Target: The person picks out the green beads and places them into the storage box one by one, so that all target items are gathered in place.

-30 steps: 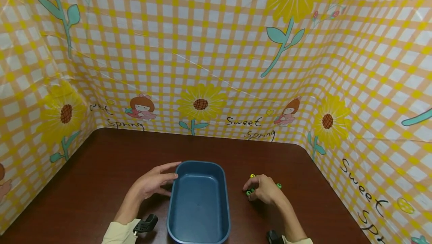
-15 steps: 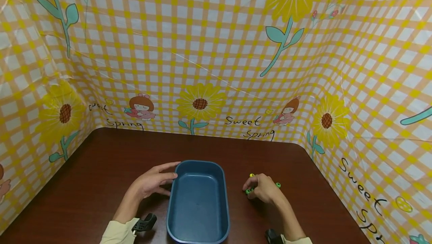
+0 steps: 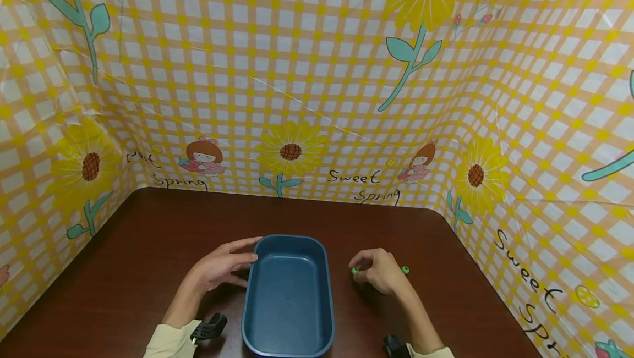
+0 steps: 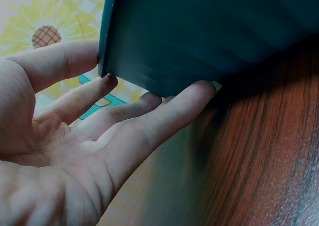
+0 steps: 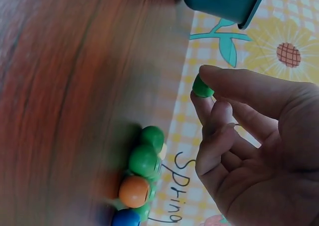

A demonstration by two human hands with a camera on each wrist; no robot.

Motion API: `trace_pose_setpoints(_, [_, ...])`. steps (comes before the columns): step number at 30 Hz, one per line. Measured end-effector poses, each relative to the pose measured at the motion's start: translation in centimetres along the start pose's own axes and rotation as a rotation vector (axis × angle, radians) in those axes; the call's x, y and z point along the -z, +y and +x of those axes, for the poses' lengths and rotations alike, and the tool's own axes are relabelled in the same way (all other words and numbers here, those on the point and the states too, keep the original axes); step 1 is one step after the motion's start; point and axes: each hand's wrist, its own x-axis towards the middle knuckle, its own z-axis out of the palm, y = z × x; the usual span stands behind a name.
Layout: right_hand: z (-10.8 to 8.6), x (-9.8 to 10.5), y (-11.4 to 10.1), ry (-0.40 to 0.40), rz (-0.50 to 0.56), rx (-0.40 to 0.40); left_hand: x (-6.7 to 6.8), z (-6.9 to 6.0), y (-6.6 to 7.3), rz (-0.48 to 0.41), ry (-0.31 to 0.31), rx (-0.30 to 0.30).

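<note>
A deep blue rectangular bin (image 3: 288,303) sits on the table in the head view. My left hand (image 3: 220,267) is at its left side, fingers spread and fairly straight; in the left wrist view the fingertips (image 4: 202,94) touch or lie close against the bin's outer wall (image 4: 174,41). To the right of the bin, my right hand (image 3: 381,273) pinches a small round green bead (image 5: 202,88) between thumb and finger, above the table. Below it in the right wrist view lie several more beads: green (image 5: 144,160), orange (image 5: 134,191) and blue (image 5: 126,218).
The dark brown wooden table (image 3: 198,215) is enclosed at the back and sides by a yellow checked sunflower cloth (image 3: 292,72). One green bead (image 3: 405,270) shows just right of my right hand in the head view. The bin stands between the two hands.
My right hand has lifted slightly and shifted left with the green bead in its fingertips. The yellow bead seen earlier is out of sight. My left hand stays at the bin's side.
</note>
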Motion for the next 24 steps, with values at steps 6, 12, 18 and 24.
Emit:
trace_pose_setpoints(6, [0.0,-0.1,-0.9,0.043,0.032,0.011,0.0,0.0,0.1,0.012,0.005,-0.004])
trace_pose_setpoints(12, [0.0,-0.1,-2.1,0.067,0.069,0.009,-0.1,0.0,0.1,0.027,0.013,-0.015])
trace_pose_setpoints(18, [-0.1,-0.5,-3.7,0.056,0.107,0.007,-0.2,0.0,0.1,0.031,0.033,-0.027])
trace_pose_setpoints(24, [-0.4,-1.1,-5.0,0.040,0.141,0.061,-0.6,0.1,0.0,0.062,0.090,-0.041])
